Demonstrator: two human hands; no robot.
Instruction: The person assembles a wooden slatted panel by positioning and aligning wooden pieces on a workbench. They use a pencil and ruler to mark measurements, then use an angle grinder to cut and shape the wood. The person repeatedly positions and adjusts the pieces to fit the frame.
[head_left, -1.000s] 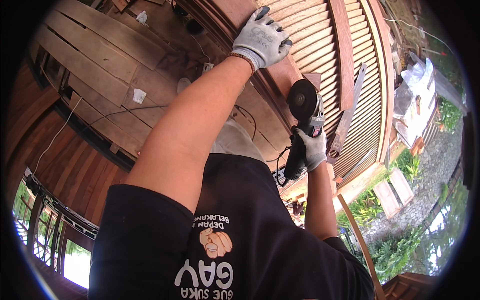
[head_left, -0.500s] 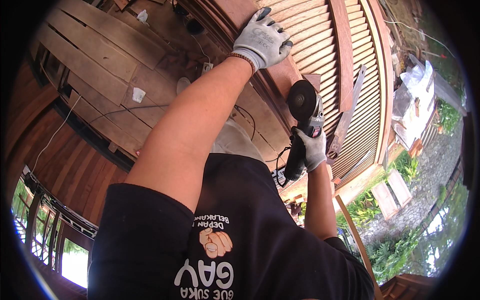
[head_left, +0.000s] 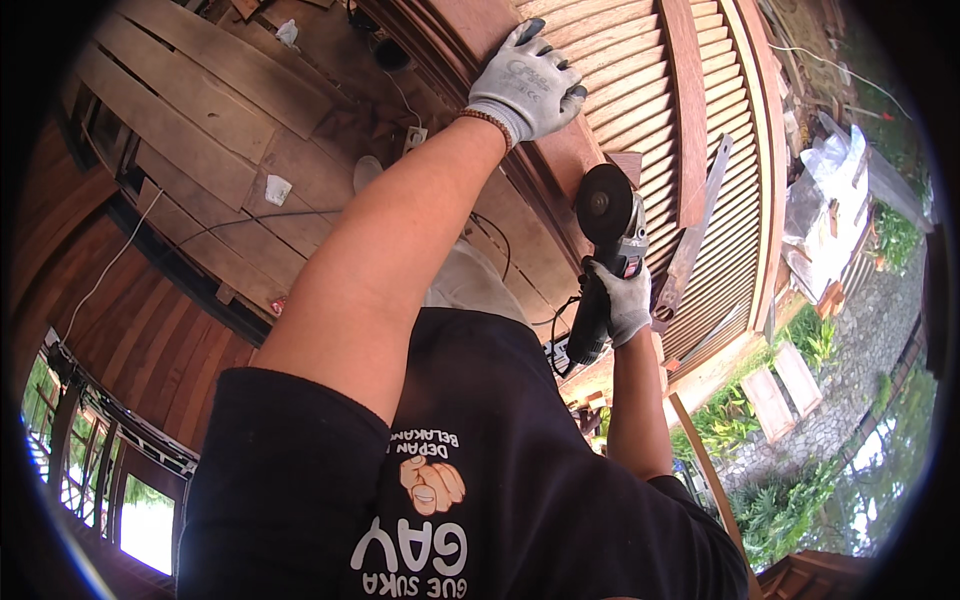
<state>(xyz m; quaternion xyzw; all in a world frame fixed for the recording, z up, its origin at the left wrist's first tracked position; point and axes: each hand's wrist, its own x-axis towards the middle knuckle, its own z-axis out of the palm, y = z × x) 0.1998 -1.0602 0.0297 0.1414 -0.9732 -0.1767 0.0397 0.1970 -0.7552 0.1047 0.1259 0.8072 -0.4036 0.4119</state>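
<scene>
In a grey glove with dark fingertips, my left hand (head_left: 530, 88) lies over the wooden rail (head_left: 568, 150) of a slatted panel, its bent fingers gripping the rail's edge. My right hand (head_left: 626, 302), also gloved, is wrapped round the body of a black angle grinder (head_left: 600, 315). The grinder's dark round disc (head_left: 606, 203) points away from me, close to the rail and a small wood block (head_left: 627, 165). I cannot tell whether the disc touches the wood or is spinning.
A reddish wooden strip (head_left: 684, 120) and a handsaw-like flat blade (head_left: 700, 215) lie across the slats (head_left: 735, 200). Cables (head_left: 505, 235) trail on the plank floor (head_left: 200, 150) at left. Clear plastic sheeting (head_left: 830, 190) lies beyond the panel, near a stone path (head_left: 850, 370).
Both hands and the grinder keep almost the same places. The picture has shifted down very slightly.
</scene>
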